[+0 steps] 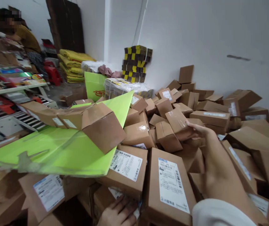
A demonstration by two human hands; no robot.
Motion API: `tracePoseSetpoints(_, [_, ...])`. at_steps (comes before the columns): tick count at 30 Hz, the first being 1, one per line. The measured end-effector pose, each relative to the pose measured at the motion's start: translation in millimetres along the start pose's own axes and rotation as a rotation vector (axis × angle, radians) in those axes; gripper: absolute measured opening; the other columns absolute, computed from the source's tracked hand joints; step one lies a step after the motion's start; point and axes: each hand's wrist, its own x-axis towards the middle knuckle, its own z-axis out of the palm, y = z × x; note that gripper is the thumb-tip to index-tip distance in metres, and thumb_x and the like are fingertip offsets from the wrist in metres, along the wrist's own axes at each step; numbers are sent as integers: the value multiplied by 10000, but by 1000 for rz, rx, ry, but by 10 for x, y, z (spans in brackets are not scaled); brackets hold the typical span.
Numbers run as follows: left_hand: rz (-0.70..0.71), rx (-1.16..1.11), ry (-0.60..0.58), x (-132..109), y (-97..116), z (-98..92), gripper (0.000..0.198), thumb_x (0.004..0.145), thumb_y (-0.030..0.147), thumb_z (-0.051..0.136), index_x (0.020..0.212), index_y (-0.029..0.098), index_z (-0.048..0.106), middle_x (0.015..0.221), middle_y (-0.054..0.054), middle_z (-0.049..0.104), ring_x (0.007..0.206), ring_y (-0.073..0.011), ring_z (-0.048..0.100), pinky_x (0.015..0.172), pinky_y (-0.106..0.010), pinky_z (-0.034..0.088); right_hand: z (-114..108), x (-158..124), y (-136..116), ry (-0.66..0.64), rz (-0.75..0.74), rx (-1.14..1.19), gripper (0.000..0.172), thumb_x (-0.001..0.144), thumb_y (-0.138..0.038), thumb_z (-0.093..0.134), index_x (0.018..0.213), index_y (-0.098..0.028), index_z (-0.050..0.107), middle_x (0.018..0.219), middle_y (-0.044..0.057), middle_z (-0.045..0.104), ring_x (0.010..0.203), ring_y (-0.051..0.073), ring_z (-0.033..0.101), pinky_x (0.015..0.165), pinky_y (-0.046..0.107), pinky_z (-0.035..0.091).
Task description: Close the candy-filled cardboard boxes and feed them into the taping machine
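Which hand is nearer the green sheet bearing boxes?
Left. The left hand is among boxes, just below the near corner of the green sheet; the right hand is at a box farther off to the sheet's right.

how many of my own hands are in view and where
2: the left hand at the bottom edge, below a labelled box; the right hand right of centre, touching a taped box. Some fingers may be hidden.

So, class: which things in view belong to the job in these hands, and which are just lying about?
Apparently in the job:
- taped brown cardboard box, at the right hand
- partly hidden brown cardboard box, at the left hand
- white-labelled brown cardboard boxes heaped around

Apparently just lying about:
- folded yellow sacks
- red plastic stool
- strapped black-and-yellow stack
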Motion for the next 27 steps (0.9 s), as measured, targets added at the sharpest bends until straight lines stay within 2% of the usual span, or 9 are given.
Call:
tracePoseSetpoints(2, [41,1,-62,-11,-26,-30,185,975,274,549,988,220,725,1137,-11,752,1106,-158,682,1191,-373,405,128,-76,-102,18,20,-126,567,856,-553,703,1187,-94,674,1154,298,640,1071,352,660,877,447,547])
tracePoseSetpoints(5, [124,-1,-179,-55,-75,-78,278,995,323,512,1139,198,714,1209,-52,735,1157,-194,671,1167,-417,435,521,-289,-284,302,-158,-336,595,932,-404,618,1429,-97,507,1407,340,473,1344,458,460,1039,631,407])
tracePoseSetpoints(7, [151,-11,-237,-89,-103,-101,334,1003,373,501,1200,186,694,1260,-73,716,1193,-204,660,1163,-420,439,759,-393,-402,454,-314,-513,532,974,-270,490,1488,-140,449,1534,323,340,1440,504,304,1029,766,310])
tracePoseSetpoints(10, [153,-28,-245,-132,-136,-107,402,992,468,510,1211,182,688,1300,-95,694,1242,-216,636,1170,-415,432,833,-324,-536,332,-234,-648,655,940,-344,565,1541,-153,387,1627,326,128,1483,568,106,954,906,157])
tracePoseSetpoints(13, [164,-24,-207,-160,-159,-90,388,977,477,542,1188,192,700,1303,-86,691,1260,-219,622,1188,-416,411,656,-78,-593,192,-42,-601,915,856,-528,678,1604,-195,268,1645,314,48,1487,590,16,959,924,28])
tracePoseSetpoints(17, [176,-22,-190,-183,-178,-68,366,1001,437,495,1178,195,706,1327,-83,677,1284,-223,602,1204,-423,388,525,104,-684,185,47,-606,939,882,-573,625,1625,-186,202,1649,303,56,1508,553,14,1050,849,-92])
tracePoseSetpoints(21, [172,-12,-176,-193,-169,-47,354,1006,403,482,1198,197,698,1330,-85,673,1264,-212,613,1211,-409,377,611,54,-884,93,90,-816,1362,650,-570,858,1632,-137,19,1616,380,-5,1492,582,16,1023,839,-141])
tracePoseSetpoints(24, [144,-22,-140,-189,-138,-18,339,1018,349,440,1165,197,704,1294,-79,691,1246,-206,622,1220,-415,360,640,-13,-942,95,128,-821,1365,649,-528,853,1627,-114,-5,1610,391,-20,1499,565,21,1037,834,-112])
tracePoseSetpoints(27, [78,-20,-90,-183,-127,2,304,1010,243,432,1112,214,717,1241,-34,718,1208,-167,637,1247,-375,307,581,-57,-837,104,6,-753,1266,692,-500,805,1630,-155,28,1626,359,-33,1508,543,36,1067,825,-49])
